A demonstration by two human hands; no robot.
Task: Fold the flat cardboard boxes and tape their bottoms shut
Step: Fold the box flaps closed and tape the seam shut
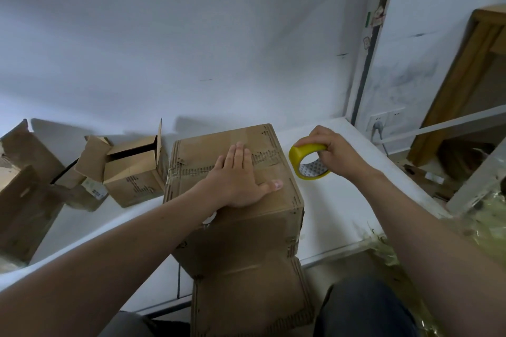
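Pressing flat, left hand (pixel 237 175) w/ straight fingers pins the flaps of the box (pixel 232 172) on the table edge; right hand (pixel 332 153) grips tape roll (pixel 309 161) just right of box. Keep seam tight, centre the strip.

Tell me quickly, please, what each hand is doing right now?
Left hand: open, pressing flat on the cardboard box.
Right hand: gripping the yellow tape roll.

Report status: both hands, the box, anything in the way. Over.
Left hand flat, pressing top of the cardboard box. Right hand grips yellow tape roll beside it. Other boxes off to the left, not in the way.
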